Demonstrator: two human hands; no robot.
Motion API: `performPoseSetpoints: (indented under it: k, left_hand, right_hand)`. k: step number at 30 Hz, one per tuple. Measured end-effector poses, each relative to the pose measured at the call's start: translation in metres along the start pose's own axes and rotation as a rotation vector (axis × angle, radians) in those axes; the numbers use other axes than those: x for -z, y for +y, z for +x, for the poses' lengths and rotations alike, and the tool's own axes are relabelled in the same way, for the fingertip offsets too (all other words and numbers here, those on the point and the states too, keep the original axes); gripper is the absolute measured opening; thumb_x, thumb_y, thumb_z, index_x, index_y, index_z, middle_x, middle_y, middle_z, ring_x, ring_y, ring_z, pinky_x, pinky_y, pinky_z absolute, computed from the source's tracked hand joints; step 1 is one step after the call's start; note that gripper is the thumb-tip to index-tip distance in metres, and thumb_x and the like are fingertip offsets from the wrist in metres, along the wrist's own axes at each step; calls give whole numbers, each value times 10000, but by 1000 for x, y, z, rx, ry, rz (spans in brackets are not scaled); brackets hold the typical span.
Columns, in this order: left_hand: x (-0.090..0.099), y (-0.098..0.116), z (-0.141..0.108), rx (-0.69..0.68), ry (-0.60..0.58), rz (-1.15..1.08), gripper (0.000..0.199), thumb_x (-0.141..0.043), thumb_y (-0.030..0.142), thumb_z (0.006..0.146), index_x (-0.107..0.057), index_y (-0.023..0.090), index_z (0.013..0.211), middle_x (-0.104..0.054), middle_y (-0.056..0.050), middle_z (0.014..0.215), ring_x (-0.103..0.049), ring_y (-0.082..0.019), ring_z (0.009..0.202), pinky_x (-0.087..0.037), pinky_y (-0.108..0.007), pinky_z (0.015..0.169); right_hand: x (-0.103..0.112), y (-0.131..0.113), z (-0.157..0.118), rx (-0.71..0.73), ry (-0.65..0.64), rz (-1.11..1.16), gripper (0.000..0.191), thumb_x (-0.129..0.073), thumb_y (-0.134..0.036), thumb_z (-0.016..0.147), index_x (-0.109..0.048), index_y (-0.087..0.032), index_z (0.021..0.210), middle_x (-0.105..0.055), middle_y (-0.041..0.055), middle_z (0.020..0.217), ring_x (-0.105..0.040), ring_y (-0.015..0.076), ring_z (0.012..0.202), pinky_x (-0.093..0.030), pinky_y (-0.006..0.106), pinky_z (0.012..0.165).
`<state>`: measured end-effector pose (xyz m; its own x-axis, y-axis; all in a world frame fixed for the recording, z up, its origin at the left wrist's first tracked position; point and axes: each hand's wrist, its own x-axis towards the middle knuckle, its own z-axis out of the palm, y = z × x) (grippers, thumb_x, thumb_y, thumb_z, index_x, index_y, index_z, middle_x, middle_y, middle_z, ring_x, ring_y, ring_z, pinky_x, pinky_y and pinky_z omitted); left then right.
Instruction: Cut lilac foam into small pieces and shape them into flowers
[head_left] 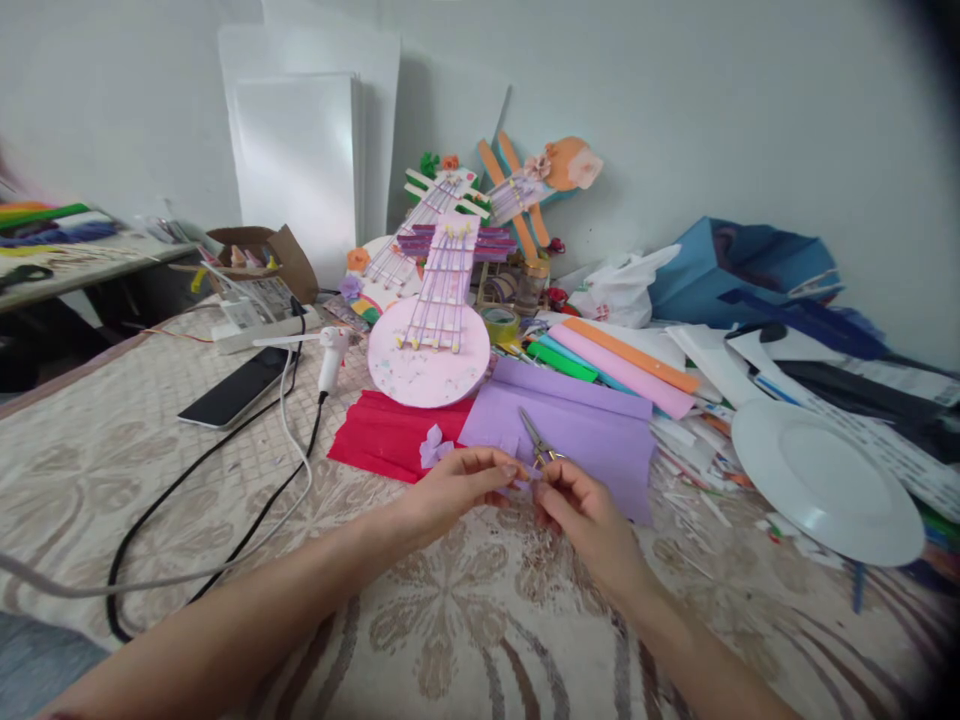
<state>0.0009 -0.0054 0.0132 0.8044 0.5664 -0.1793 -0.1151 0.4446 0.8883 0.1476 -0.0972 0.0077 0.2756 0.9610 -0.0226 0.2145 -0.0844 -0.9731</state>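
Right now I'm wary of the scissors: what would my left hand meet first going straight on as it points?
Your left hand would probably meet your right hand; the scissors appear to lie beyond that line, though depth is unclear.

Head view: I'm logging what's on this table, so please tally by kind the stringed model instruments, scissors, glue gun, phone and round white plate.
Stringed model instruments: 3
Scissors: 1
Glue gun: 1
Phone: 1
Round white plate: 1
Total: 7
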Motion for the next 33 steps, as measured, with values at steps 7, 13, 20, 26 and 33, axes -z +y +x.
performPoseSetpoints:
  k: [7, 13, 20, 26, 33]
  left_hand:
    - [1, -2, 0, -10, -15, 92, 242, -616, 284, 749, -669, 152, 945, -635, -69, 959, -556, -131, 829, -438, -252, 736]
    - [-1, 0, 1, 48, 35, -72, 178, -682, 272, 693, -655, 114, 772, -599, -26, 754, -518, -72, 627, -416, -213, 610]
    - [-3, 4, -2, 202, -53, -266, 167, -687, 163, 690, -640, 106, 840, -548, -8, 646, -499, -47, 562, -397, -167, 553]
    - [0, 5, -3, 275, -92, -437, 164, -644, 114, 716, -649, 82, 877, -525, -22, 667, -488, -36, 560, -397, -124, 529]
    - [2, -1, -1, 249, -193, -550, 167, -628, 99, 730, -638, 86, 897, -524, -15, 703, -476, -18, 561, -389, -107, 535]
  right_hand:
    - [0, -2, -2, 19, -45, 6, 158, -512, -294, 823, -485, -199, 700, -473, -43, 563, -436, 113, 518, -355, 219, 495]
    - [2, -5, -3, 77, -18, -13, 219, -444, -360, 875, -510, -194, 748, -505, -20, 603, -483, 128, 565, -390, 231, 528]
    - [1, -4, -7, 266, 92, -244, 91, -498, -256, 851, -563, -192, 856, -569, 17, 758, -536, 143, 662, -430, 250, 594]
    - [2, -3, -6, 238, 82, -87, 96, -536, -246, 838, -599, -202, 896, -576, 8, 748, -532, 120, 622, -431, 236, 563]
    - [-5, -2, 0, 9, -119, 542, 203, -607, -244, 794, -598, -244, 997, -525, -28, 723, -488, 80, 542, -376, 191, 451]
